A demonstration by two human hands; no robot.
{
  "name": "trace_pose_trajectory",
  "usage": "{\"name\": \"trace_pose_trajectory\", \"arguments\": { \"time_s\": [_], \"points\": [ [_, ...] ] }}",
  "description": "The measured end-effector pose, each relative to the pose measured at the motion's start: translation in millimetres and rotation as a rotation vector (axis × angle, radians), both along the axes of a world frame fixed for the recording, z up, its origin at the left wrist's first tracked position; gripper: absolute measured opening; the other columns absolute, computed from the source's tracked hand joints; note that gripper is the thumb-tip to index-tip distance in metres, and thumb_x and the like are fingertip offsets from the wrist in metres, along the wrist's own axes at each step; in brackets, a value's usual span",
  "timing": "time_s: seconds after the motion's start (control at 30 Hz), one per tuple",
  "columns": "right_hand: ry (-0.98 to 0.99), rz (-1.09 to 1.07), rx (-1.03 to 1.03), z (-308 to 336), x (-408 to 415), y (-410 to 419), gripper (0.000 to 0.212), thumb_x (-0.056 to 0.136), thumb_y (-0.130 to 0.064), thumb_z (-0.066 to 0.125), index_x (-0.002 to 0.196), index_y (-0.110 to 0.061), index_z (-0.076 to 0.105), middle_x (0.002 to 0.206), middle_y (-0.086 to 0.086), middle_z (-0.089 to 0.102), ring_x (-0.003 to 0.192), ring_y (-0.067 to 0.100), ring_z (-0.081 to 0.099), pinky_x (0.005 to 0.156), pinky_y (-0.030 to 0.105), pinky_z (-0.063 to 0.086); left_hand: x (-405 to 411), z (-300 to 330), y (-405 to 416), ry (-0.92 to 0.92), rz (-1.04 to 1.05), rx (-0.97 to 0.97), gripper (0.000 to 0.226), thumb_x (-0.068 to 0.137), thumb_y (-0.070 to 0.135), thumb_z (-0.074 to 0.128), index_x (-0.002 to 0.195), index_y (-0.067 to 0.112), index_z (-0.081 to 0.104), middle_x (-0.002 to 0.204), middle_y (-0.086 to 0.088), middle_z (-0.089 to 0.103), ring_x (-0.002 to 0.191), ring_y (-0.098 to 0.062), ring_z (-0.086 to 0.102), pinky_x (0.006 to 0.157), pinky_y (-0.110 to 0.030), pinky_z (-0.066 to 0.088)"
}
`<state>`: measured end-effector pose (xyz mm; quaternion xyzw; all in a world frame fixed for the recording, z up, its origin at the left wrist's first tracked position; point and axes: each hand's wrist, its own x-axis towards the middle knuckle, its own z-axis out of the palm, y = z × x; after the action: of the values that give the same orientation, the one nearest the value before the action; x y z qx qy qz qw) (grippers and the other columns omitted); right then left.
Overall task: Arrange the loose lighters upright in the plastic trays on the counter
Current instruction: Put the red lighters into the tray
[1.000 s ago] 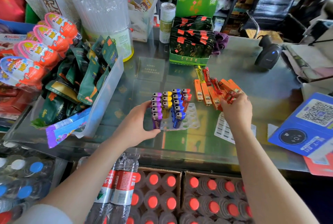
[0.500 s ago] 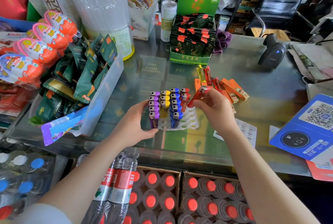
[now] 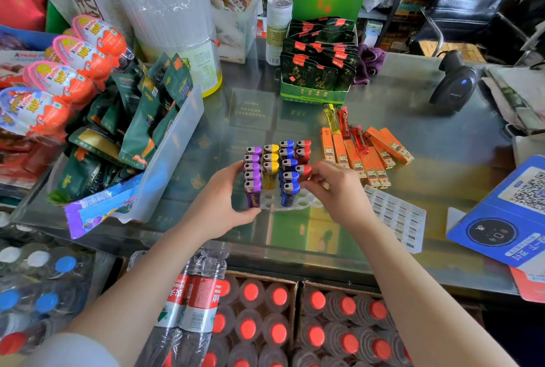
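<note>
Now right hand pinching red lighter upright over tray, empty sockets at six o'clock; left hand gripping tray's edge.

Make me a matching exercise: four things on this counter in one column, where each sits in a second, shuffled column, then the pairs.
Things
1. purple lighters
2. red lighter
3. orange lighters
4. barcode scanner

Places
A. lying flat on the glass, right of the tray
B. far right of the counter
C. in the grip of the right hand
D. upright in the tray's left column, beside the left hand

Pairs: 1-D, 2-C, 3-A, 4-B
</note>
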<state>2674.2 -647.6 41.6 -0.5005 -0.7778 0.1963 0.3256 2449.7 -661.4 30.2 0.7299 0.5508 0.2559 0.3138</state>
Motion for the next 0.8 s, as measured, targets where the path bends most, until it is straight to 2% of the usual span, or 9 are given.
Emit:
{"name": "trace_pose_trajectory", "arguments": {
  "time_s": [0.07,0.13,0.2,0.33,0.4,0.5,0.6,0.7,0.8],
  "points": [
    [0.036,-0.019,-0.014,-3,2,1,0.009,0.078,-0.008,0.069,0.086,-0.003,0.067,0.076,0.001,0.065,0.064,0.018,0.06,0.059,0.027,0.049,0,-1,0,0.01,0.008,-0.006,0.059,0.065,0.033,0.074,0.117,0.033,0.045,0.116,0.015,0.053,0.109,-0.004,0.048,0.094,-0.031,0.042],
    [0.028,-0.035,-0.002,-6,2,1,0.011,0.079,-0.01,0.069,0.087,-0.003,0.067,0.076,-0.006,0.058,0.06,0.009,0.052,0.055,0.017,0.04,0,-1,-1,0.015,0.012,-0.01,0.06,0.066,0.033,0.075,0.117,0.033,0.044,0.117,0.014,0.053,0.11,-0.004,0.048,0.094,-0.031,0.041],
    [-0.015,-0.068,0.015,-8,1,0,0.012,0.079,-0.012,0.069,0.085,-0.003,0.066,0.077,-0.006,0.057,0.061,0.008,0.047,0.057,0.013,0.034,0,0,-1,0.015,0.018,-0.008,0.06,0.066,0.032,0.075,0.117,0.034,0.044,0.118,0.014,0.052,0.11,-0.004,0.047,0.094,-0.03,0.04],
    [-0.176,-0.076,-0.016,-9,13,7,0.013,0.077,-0.017,0.071,0.082,-0.007,0.065,0.083,0.002,0.066,0.075,0.012,0.047,0.063,0.026,0.041,3,2,0,0.0,0.035,-0.012,0.058,0.066,0.03,0.074,0.113,0.04,0.042,0.114,0.017,0.051,0.108,-0.004,0.047,0.092,-0.028,0.039],
    [-0.127,-0.086,-0.041,-5,25,14,0.006,0.079,-0.008,0.066,0.085,-0.009,0.064,0.086,0.003,0.067,0.077,0.013,0.05,0.068,0.03,0.045,5,3,3,-0.007,0.04,-0.02,0.057,0.066,0.03,0.074,0.113,0.039,0.043,0.114,0.017,0.052,0.108,-0.004,0.048,0.092,-0.028,0.04],
    [-0.045,-0.286,-0.011,0,36,32,0.014,0.083,-0.001,0.053,0.089,-0.007,0.064,0.091,0.008,0.067,0.079,0.02,0.054,0.068,0.026,0.039,10,6,7,-0.01,0.047,-0.022,0.057,0.067,0.027,0.075,0.11,0.041,0.041,0.11,0.021,0.05,0.105,-0.001,0.047,0.09,-0.024,0.037],
    [-0.091,-0.471,-0.041,0,41,60,0.02,0.087,-0.005,0.046,0.096,-0.003,0.064,0.1,0.013,0.064,0.093,0.028,0.055,0.074,0.028,0.039,14,6,13,0.0,0.049,-0.03,0.057,0.067,0.028,0.074,0.11,0.043,0.04,0.11,0.021,0.049,0.105,-0.001,0.046,0.088,-0.022,0.036],
    [-0.198,-0.538,-0.048,1,42,84,0.024,0.089,-0.009,0.041,0.098,-0.003,0.063,0.101,0.016,0.064,0.095,0.033,0.051,0.079,0.038,0.043,16,4,20,0.008,0.044,-0.041,0.057,0.067,0.03,0.074,0.112,0.042,0.041,0.115,0.018,0.05,0.108,-0.001,0.046,0.09,-0.024,0.038],
    [-0.35,-0.541,-0.125,2,40,107,0.024,0.091,-0.014,0.042,0.1,-0.001,0.06,0.099,0.019,0.063,0.096,0.037,0.051,0.077,0.04,0.044,18,4,26,0.023,0.039,-0.052,0.061,0.068,0.03,0.075,0.117,0.038,0.041,0.116,0.019,0.047,0.107,0.001,0.044,0.091,-0.022,0.036]
  ]
}}
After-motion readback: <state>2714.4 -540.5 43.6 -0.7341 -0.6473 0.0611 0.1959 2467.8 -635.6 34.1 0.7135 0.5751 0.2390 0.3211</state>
